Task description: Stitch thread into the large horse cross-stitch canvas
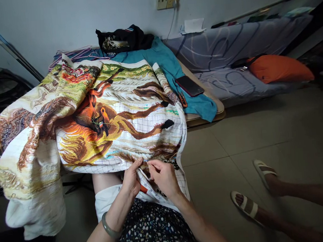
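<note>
A large cross-stitch cloth (112,114) with brown and orange horses drapes over a low table and down onto my lap. My left hand (132,178) grips the cloth's near edge, thumb on top and fingers folded under. Touching it on the right, my right hand (163,177) is closed in a pinch at the same edge, holding something too small to name. A green bangle (110,228) circles my left wrist. My lap shows a dark flowered garment (154,231).
A dark phone (189,85) and an orange-handled tool (182,99) lie on a teal cloth (170,65). Behind are a black bag (123,39), a grey-covered mattress (229,54) and an orange cushion (280,69). Another person's sandalled feet (255,192) rest on the tiled floor, right.
</note>
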Available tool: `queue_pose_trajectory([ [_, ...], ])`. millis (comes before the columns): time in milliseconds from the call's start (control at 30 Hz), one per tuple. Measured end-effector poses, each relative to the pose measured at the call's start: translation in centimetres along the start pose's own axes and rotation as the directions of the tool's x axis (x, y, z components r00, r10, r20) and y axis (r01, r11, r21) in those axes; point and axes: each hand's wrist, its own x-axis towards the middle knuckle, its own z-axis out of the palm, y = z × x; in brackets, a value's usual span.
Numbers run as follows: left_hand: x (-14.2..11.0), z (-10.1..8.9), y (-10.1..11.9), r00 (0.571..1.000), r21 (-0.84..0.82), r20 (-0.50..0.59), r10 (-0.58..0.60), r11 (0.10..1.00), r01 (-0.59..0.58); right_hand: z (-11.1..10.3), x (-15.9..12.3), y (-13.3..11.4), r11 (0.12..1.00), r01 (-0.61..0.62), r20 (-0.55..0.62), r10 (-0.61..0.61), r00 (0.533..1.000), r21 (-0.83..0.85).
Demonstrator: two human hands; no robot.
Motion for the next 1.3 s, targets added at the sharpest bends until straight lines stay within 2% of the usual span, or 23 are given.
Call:
queue_pose_trajectory([
  [100,0.1,0.0,-0.1,1.0,0.023,0.0,-0.012,1.0,0.012,0.4,-0.2,-0.3,0.999,-0.048,-0.017,0.048,0.999,0.022],
  [233,0.2,-0.1,-0.1,1.0,0.066,-0.01,0.01,0.998,-0.009,1.1,-0.5,-0.2,0.983,-0.117,0.002,0.118,0.993,0.144],
  [467,0.4,0.2,-0.1,0.994,0.064,-0.076,0.083,0.995,-0.078,1.3,-0.3,0.7,0.99,-0.059,-0.039,0.064,0.997,0.128],
  [667,0.4,0.4,-0.1,0.988,0.081,-0.071,0.14,0.988,-0.134,1.6,-0.3,0.9,0.99,-0.053,-0.061,0.061,0.996,0.131],
  [1067,0.2,0.3,-0.2,0.996,0.105,-0.057,0.07,0.992,-0.063,1.5,-0.3,0.3,0.96,-0.104,-0.048,0.121,0.992,0.259],
  [1300,0.2,-0.1,-0.4,0.999,0.065,0.002,0.051,0.997,-0.051,1.1,0.1,-0.3,0.925,-0.197,-0.004,0.21,0.978,0.326],
])
